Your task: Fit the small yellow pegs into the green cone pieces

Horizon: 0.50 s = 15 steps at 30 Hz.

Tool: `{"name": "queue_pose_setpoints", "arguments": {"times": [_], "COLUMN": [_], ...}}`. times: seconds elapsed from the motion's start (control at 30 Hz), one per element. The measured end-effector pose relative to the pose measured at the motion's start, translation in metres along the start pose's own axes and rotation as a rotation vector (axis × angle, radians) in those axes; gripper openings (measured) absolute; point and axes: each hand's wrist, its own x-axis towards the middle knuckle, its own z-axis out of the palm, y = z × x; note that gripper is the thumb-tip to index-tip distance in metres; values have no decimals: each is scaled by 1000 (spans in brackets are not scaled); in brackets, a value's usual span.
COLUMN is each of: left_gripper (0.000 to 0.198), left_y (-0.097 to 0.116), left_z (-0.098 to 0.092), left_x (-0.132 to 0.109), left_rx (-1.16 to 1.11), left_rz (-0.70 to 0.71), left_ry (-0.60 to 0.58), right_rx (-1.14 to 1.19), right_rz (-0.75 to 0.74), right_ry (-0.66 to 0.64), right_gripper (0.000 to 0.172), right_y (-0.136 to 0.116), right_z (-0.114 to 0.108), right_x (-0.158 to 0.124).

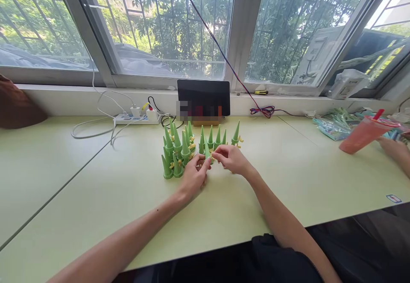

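Observation:
My left hand [194, 174] is closed around the base of a green cone [207, 149], which points upward. At the cone's right side, my right hand [233, 160] pinches a small yellow piece [212, 156], partly covered by the fingertips. Left of my hands stands a tight cluster of green cones [177, 142], several with small yellow pieces at their sides. Behind my hands is another row of green cones [218, 135], its lower parts partly hidden. One green cone [236, 132] with a yellow piece stands at the right end.
Against the sill, a dark-screened tablet [203, 97] leans behind the cones. A white power strip [137, 119] with cables lies left of it. On the right are a tilted red drink cup [365, 134], another person's hand [395, 149] and plastic packets [333, 127]. Pale table [96, 197].

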Motion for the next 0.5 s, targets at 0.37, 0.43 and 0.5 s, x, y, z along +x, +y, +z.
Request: {"name": "queue_pose_setpoints", "arguments": {"times": [0.37, 0.43, 0.5], "left_gripper": [39, 37, 34], "left_y": [-3, -4, -5], "left_z": [-2, -2, -3], "left_x": [0, 0, -1], "left_rx": [20, 35, 57], "left_rz": [-3, 19, 51], "left_ry": [-34, -38, -45], "right_rx": [-212, -218, -216], "right_rz": [-58, -53, -40], "right_ry": [37, 40, 44], "right_gripper": [34, 35, 37], "right_y": [1, -1, -2], "right_z": [5, 5, 6], "right_x": [-2, -1, -1]}}
